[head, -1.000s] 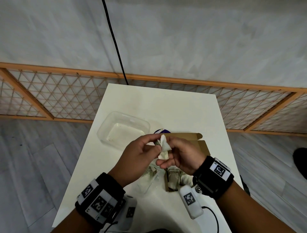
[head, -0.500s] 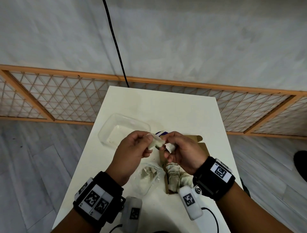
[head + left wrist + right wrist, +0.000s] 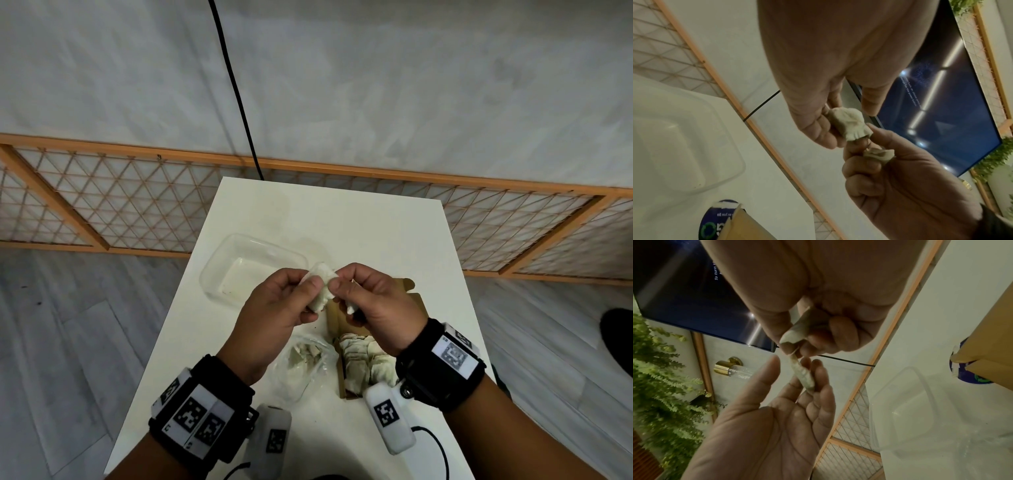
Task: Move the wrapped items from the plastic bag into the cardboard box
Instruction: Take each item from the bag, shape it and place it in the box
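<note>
Two hands, left (image 3: 274, 308) and right (image 3: 376, 301), still raised, each pinching its own wrapped item (image 3: 322, 284), now parted.

The dark blue wall screen (image 3: 684, 293) shows white text beginning "To turn"; the rest is too blurred to read.

A clear plastic container (image 3: 253, 270) is seen left of centre on the white table (image 3: 359, 233), a black cable (image 3: 236, 89) above it.
</note>
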A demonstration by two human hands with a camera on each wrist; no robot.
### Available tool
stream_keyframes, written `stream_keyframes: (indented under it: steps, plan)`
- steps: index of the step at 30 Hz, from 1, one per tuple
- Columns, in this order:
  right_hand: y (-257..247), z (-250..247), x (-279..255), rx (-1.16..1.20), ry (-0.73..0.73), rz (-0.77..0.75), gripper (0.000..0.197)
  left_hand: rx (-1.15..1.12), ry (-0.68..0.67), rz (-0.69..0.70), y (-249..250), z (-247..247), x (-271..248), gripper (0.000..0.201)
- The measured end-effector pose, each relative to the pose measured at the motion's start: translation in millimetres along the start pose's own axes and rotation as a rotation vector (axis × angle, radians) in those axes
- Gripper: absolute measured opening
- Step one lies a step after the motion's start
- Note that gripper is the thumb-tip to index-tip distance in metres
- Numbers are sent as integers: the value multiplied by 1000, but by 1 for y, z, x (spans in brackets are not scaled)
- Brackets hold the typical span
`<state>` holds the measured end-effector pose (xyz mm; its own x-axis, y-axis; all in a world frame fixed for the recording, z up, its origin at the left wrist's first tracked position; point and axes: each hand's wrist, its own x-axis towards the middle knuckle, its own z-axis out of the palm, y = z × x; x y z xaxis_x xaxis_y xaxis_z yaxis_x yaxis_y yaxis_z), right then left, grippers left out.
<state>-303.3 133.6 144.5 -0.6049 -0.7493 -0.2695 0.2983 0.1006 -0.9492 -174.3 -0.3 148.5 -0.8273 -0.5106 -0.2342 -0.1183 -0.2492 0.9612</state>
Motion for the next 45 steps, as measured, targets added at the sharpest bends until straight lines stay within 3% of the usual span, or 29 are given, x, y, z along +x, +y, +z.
stream_keyframes:
  steps: [2, 5, 9, 11, 14, 16, 22, 25, 29, 31, 33, 37, 41, 43, 45]
  plan:
    - [-2, 1, 0, -47, -14, -6, 24, 48, -15, 53, 3, 1, -1, 14]
    - [-10, 4, -1, -4, -42, 3, 30, 23, 70, 111, 8, 2, -1, 13]
    - [-21, 3, 0, 156, -90, 32, 58, 16, 167, 127, 10, -3, 2, 11]
    - [-23, 3, 0, 148, -86, -23, 56, 16, 200, 139, 8, -5, 4, 8]
    - [-24, 4, -2, 99, -86, -105, 55, 94, 254, 182, 4, -5, 4, 24]
    - [-24, 4, -4, 54, -102, -148, 59, 183, 276, 242, 4, -4, 2, 22]
    - [-28, 9, -6, 55, -123, -202, 64, 275, 193, 205, 0, -1, 2, 22]
    - [-26, 11, -5, 52, -129, -211, 69, 196, 158, 154, 6, 4, -1, 22]
    - [-23, 11, -6, -2, -138, -219, 77, 44, 15, 83, 17, 7, -5, 42]
    - [-22, 11, -7, -26, -133, -218, 79, 37, -6, 116, 17, 9, -4, 34]
    - [-21, 12, -7, -44, -121, -209, 79, 31, 29, 147, 16, 10, -3, 21]
    - [-11, 12, -4, -141, -74, -214, 76, -27, 111, 110, 15, 7, 2, 16]
    - [-2, 13, -5, -203, -22, -170, 53, -37, 183, 95, 15, 4, 7, 12]
    - [0, 11, -5, -289, 56, -178, 38, 23, 197, 121, 14, 1, 9, 8]
    - [1, 7, -3, -414, 164, -224, 36, 124, 192, 153, 9, -1, 11, 7]
